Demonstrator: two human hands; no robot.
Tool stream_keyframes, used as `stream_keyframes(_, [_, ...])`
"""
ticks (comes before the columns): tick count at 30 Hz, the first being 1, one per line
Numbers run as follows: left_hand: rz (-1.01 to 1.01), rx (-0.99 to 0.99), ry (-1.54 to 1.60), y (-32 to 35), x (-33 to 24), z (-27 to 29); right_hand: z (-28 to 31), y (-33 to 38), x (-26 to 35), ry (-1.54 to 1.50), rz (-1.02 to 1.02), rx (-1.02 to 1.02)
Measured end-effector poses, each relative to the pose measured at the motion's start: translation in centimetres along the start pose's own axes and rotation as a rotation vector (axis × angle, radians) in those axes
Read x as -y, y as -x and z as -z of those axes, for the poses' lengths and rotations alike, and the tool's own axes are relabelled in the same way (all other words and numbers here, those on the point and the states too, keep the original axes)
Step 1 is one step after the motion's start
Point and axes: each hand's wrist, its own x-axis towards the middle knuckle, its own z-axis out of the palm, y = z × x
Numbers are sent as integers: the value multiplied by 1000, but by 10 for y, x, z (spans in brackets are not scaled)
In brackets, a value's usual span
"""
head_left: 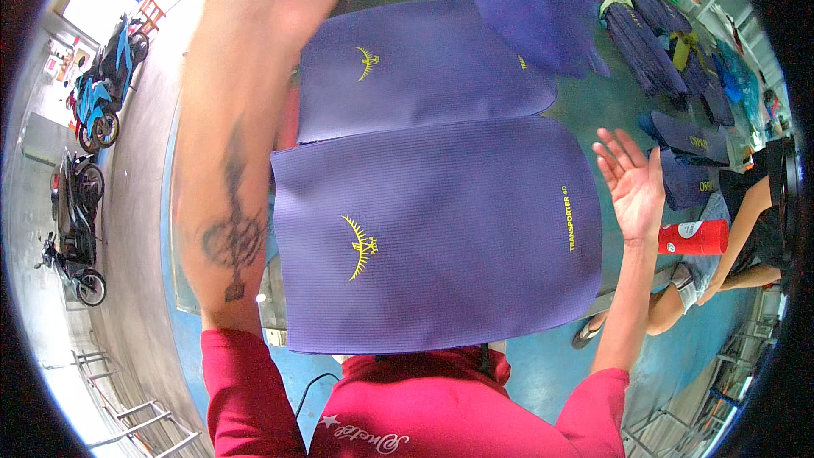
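Closest to me lies a purple ribbed fabric panel [441, 263] with a yellow bird-like emblem and yellow lettering. A second purple panel [415, 76] lies flat just beyond it, with a similar emblem. Above that one, a blurred purple piece [543, 17] is lifted, and what holds it is not visible. My left arm stretches forward across the left side, and its hand is beyond the top edge. My right hand [632, 187] is raised by the right edge of the near panel, palm showing, fingers apart and holding nothing.
Beside my right wrist is a red cylinder [694, 237]. Bundled purple panels [644, 42] and a few loose ones [691, 161] lie at the right. Another person's arm [746, 220] and legs show there. Motorbikes [106, 89] are parked at the far left.
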Motion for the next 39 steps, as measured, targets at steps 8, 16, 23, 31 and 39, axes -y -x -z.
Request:
stream_keyframes(8, [508, -229, 373, 153, -5, 93, -3, -12, 24, -123, -137, 207])
stream_keyframes(16, [1166, 251, 1443, 344, 50, 87, 42, 47, 8, 902, -252, 47])
stream_keyframes(23, [1115, 392, 932, 333, 61, 48, 14, 64, -14, 965, -169, -172])
stream_keyframes(31, [1121, 430, 740, 325, 54, 50, 48, 79, -41, 1112, 104, -387])
stream_keyframes(39, [1023, 384, 546, 332, 60, 38, 46, 81, -48, 1147, 190, -443])
